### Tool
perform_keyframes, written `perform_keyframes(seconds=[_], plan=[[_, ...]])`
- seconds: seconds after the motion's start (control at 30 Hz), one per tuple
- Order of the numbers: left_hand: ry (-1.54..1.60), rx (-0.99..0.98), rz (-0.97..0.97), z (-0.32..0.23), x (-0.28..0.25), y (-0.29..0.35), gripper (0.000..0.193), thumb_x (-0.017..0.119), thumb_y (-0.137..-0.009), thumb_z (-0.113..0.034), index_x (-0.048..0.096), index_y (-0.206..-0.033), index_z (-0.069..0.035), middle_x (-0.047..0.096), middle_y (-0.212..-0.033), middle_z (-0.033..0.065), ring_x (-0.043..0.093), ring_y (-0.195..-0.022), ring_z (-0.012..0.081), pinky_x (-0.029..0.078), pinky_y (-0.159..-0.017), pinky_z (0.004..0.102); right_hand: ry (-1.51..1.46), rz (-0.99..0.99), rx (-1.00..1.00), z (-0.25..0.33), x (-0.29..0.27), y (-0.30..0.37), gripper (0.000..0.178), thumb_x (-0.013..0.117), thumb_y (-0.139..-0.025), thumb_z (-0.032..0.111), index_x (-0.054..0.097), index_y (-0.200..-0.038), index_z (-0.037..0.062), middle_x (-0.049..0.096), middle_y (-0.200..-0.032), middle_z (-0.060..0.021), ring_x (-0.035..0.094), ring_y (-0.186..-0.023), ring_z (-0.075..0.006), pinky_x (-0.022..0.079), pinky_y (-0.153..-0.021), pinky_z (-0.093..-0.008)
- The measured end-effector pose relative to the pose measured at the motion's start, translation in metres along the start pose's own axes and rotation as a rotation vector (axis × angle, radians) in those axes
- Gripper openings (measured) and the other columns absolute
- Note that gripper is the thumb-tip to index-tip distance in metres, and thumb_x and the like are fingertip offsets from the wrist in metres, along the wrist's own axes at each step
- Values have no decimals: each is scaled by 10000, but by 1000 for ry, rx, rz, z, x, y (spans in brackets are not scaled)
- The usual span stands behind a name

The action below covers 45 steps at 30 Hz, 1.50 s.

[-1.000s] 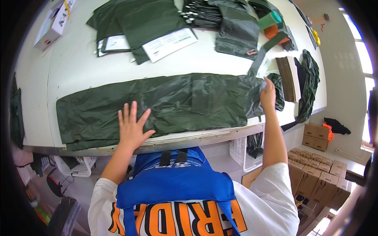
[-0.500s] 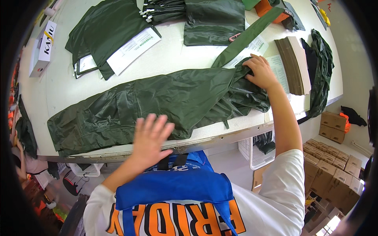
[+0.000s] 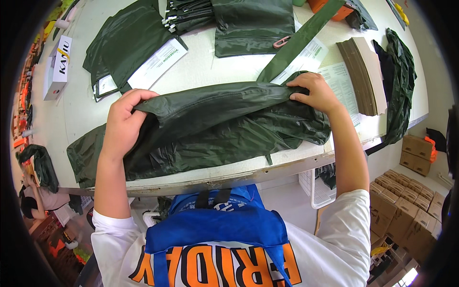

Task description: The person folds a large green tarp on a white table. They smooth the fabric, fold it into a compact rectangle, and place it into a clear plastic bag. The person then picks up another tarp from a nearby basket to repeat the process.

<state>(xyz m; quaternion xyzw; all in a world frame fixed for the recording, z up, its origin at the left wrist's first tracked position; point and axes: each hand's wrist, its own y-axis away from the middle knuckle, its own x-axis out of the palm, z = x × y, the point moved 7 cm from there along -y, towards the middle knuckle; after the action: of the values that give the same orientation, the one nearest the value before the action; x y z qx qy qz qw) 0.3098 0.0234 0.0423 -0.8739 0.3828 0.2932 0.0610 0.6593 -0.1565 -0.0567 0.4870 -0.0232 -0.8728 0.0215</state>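
Observation:
A dark green, shiny waterproof garment (image 3: 210,124) lies lengthwise along the near edge of the table. My left hand (image 3: 125,122) pinches its far edge toward the left, thumb beneath and fingers over. With my right hand (image 3: 315,91) I grip the same edge at the right, near a bunched part of the fabric. Between the two hands the upper layer is lifted and rolls over in a long fold, with crumpled fabric below it. A flat green strip (image 3: 301,43) runs away from the garment near my right hand, over printed paper sheets (image 3: 337,79).
Stacked green pouches (image 3: 122,43) with a white card (image 3: 160,60) lie at the far left, beside a white box (image 3: 57,69). Zippered green bags (image 3: 256,28) sit at the back. Cardboard sheets (image 3: 361,76) and another green garment (image 3: 400,86) lie right. Cartons (image 3: 406,205) stand on the floor.
My left hand has moved from above the garment's near side up to its far edge and taken hold. The upper layer is now lifted and folded between both hands.

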Motion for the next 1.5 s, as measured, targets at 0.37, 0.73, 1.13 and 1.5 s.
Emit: perform_keyframes(seconds=[0.37,0.73,1.13,1.5], plan=[[-46,-8,-1,12,5,9,199,532,-804,71,631,-973,40,641,-917,57,595,-879,136,448,-810,254,57,-94,157,-12,-2,15,290,609,-765,64,566,-1048,110,594,-966,-106,597,-890,-320,484,-765,-385],[-239,218,-109,-24,19,29,216,625,-710,47,644,-918,-6,587,-808,105,594,-725,253,470,-653,309,16,-142,206,6,15,-14,279,603,-693,25,541,-957,90,599,-950,-99,589,-919,-331,484,-779,-422],[-430,431,-3,26,121,102,413,693,-626,-75,665,-1037,-95,552,-796,54,577,-737,249,465,-628,373,280,-263,-126,39,37,-26,231,584,-589,-27,518,-787,72,494,-802,-89,529,-819,-304,447,-698,-401],[-308,95,241,93,164,132,205,551,-825,-153,639,-1009,-143,607,-915,36,586,-862,228,427,-695,369,-250,92,-215,263,138,-50,610,684,-814,302,467,-1366,157,328,-1488,-137,244,-1392,-381,166,-1105,-595]])
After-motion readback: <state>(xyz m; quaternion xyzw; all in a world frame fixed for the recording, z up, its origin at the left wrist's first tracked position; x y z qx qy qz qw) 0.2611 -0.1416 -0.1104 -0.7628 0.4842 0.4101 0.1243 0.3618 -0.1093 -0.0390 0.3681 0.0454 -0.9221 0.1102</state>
